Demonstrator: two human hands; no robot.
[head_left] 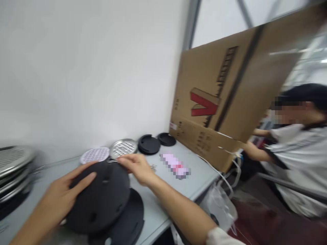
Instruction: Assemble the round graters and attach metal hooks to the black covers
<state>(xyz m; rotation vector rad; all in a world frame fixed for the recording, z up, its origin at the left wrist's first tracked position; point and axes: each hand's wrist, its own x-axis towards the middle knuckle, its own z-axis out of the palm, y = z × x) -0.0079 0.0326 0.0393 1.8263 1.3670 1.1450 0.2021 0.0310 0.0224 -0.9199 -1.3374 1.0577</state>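
Note:
My left hand (60, 192) grips a round black disc (104, 200) by its left edge, thumb on the upper face, tilting it toward me. The disc has a few small slots and holes. At its far edge my right hand (139, 168) pinches a small shiny metal piece, like a wire clip or ring (111, 160); its exact kind is blurred. Another black disc (136, 217) lies below the held one, partly covered by it. Just behind my hands are a lilac perforated disc (95, 154) and a silver grater-like disc (124, 148).
Black round pieces (149, 144) rest by the wall, near a blurred-out pink item (175, 165). Stacked metal discs (14, 166) stand at left. A large cardboard sheet (217, 88) borders the table's right side. Beyond it sits another person (304, 146). A plastic bag (221, 204) and white cables hang by the edge.

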